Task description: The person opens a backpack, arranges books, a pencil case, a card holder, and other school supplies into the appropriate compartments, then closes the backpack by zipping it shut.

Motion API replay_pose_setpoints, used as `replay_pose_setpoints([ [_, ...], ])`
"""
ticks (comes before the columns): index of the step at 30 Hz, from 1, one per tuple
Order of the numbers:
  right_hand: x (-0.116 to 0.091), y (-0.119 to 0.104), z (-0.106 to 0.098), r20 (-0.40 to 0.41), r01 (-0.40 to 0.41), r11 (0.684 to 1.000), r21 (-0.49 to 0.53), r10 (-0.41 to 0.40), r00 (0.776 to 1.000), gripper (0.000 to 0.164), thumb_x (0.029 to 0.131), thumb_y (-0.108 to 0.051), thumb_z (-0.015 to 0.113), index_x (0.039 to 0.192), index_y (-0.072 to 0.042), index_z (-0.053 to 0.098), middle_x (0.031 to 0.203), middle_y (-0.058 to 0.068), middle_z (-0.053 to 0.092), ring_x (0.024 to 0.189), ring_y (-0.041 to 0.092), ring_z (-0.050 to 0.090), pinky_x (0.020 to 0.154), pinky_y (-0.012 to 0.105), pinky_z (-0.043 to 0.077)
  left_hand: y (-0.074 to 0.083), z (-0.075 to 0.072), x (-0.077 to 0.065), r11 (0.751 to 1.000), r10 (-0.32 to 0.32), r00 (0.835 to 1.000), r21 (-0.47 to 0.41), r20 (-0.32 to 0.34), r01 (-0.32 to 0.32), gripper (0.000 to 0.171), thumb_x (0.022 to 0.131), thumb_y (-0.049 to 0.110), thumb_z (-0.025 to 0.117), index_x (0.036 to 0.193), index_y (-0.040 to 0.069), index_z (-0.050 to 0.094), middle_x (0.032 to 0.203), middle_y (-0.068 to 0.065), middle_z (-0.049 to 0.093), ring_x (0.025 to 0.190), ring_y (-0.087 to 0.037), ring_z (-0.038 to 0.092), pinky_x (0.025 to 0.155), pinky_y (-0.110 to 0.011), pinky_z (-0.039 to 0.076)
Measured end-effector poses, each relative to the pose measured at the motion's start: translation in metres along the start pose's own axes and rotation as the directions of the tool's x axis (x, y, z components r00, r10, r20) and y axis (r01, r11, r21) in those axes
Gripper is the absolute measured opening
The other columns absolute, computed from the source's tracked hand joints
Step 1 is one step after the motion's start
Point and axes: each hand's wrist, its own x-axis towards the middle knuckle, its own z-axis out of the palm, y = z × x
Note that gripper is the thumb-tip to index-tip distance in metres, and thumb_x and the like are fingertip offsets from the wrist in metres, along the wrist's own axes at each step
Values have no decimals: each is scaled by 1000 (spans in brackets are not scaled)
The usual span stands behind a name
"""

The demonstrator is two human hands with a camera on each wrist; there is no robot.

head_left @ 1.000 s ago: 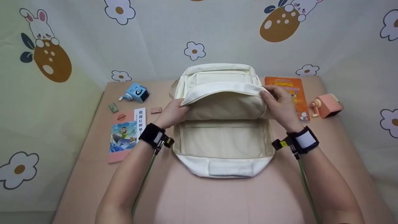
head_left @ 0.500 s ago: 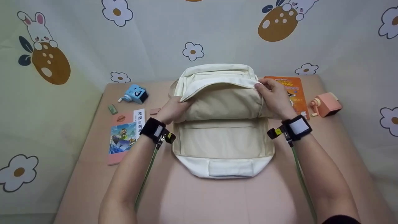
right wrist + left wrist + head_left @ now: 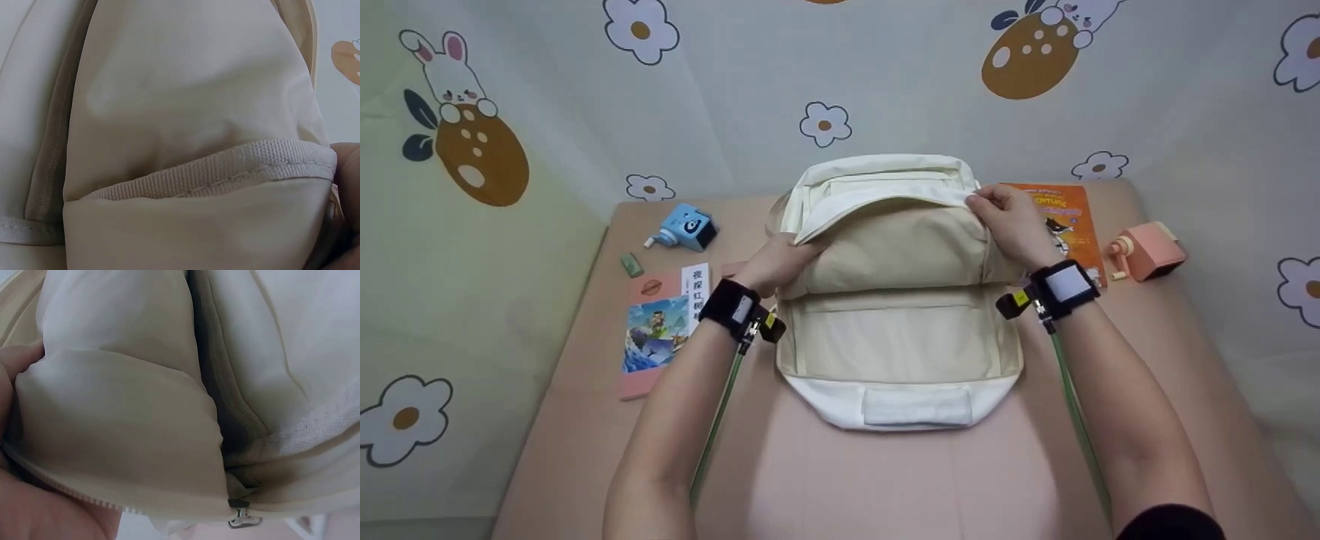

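Observation:
A cream backpack (image 3: 900,345) lies in the middle of the table with its main compartment unzipped. Its front flap (image 3: 900,247) is folded up and back, showing the beige lining. My left hand (image 3: 776,266) grips the flap's zipped edge at the left corner; in the left wrist view the thumb lies on the lining (image 3: 124,422) and a zipper pull (image 3: 244,516) hangs nearby. My right hand (image 3: 1016,225) pinches the same edge at the right corner. In the right wrist view only part of that hand shows, beside the bound seam (image 3: 225,169).
Left of the bag are a blue pencil sharpener (image 3: 686,227), a green eraser (image 3: 631,264), a pink eraser (image 3: 733,268) partly hidden, and a pink book (image 3: 656,330). To the right lie an orange book (image 3: 1076,225) and a pink pencil sharpener (image 3: 1151,251). A patterned curtain (image 3: 735,112) hangs behind.
My right hand has shifted left and slightly up with the flap's right corner. My left hand has moved only slightly, still gripping the left corner. The rest of the backpack stays in place.

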Motion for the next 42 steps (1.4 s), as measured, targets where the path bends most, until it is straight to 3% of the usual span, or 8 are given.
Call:
replay_pose_setpoints([
  [5, -5, 2, -2, 19, -22, 999, 28, 22, 1000, 48, 101, -50, 59, 124, -9, 69, 114, 9, 67, 102, 21, 58, 86, 33, 45, 0, 1, -2, 999, -30, 1000, 15, 2, 30, 73, 97, 51, 66, 153, 8, 46, 151, -16, 48, 133, -30, 49, 113, -41, 38],
  [13, -15, 14, -26, -95, 15, 1000, 15, -13, 995, 52, 102, -49, 58, 123, -3, 70, 114, 10, 69, 100, 19, 61, 85, 30, 47, 1, -1, -3, 995, -81, 996, 59, -21, 83, 75, 96, 52, 66, 143, -4, 51, 140, -22, 54, 125, -32, 54, 107, -42, 44],
  [17, -19, 34, -44, -95, -50, 995, -90, 41, 995, 60, 103, -54, 53, 136, -4, 62, 129, 17, 64, 114, 28, 60, 94, 42, 48, 2, -1, -6, 994, -88, 996, 56, -28, 90, 74, 96, 52, 66, 143, -3, 51, 137, -21, 54, 121, -33, 56, 103, -43, 47],
  [20, -19, 53, -55, -35, -84, 955, -283, 77, 996, 71, 103, -56, 49, 148, -1, 49, 146, 25, 50, 131, 40, 49, 106, 56, 40, 0, -2, -7, 996, -75, 997, 46, -19, 76, 75, 97, 51, 66, 148, 0, 47, 143, -22, 51, 126, -33, 53, 108, -44, 43],
  [24, -18, 79, -58, 23, -83, 855, -513, 111, 994, 83, 103, -52, 50, 154, 11, 29, 157, 39, 23, 142, 58, 25, 114, 68, 22, -2, -2, -8, 997, -69, 998, 16, -9, 69, 77, 97, 49, 67, 153, 3, 41, 152, -20, 44, 135, -32, 46, 115, -45, 36],
  [30, -23, 99, -54, 22, -170, 746, -644, 240, 970, 102, 100, -64, 45, 151, 20, 18, 153, 49, 10, 139, 68, 10, 111, 76, 13, -2, -2, -9, 997, -73, 997, -32, 3, 74, 73, 98, 46, 67, 153, 4, 43, 148, -17, 47, 131, -29, 48, 114, -44, 35],
  [34, -26, 101, -49, 6, -238, 716, -657, 321, 947, 103, 98, -70, 40, 154, 14, 18, 154, 48, 5, 134, 75, 4, 105, 82, 9, -3, -2, -10, 998, -55, 998, -32, 11, 55, 71, 98, 45, 67, 153, 6, 44, 148, -16, 48, 131, -29, 49, 114, -43, 36],
  [42, -31, 110, -40, -1, -206, 711, -672, 277, 961, 98, 99, -73, 31, 161, 2, 14, 159, 43, 0, 137, 74, -7, 108, 81, 1, -5, -6, -12, 999, -40, 999, -17, 7, 40, 71, 100, 42, 65, 155, 5, 40, 154, -19, 43, 139, -33, 43, 118, -45, 30],
])
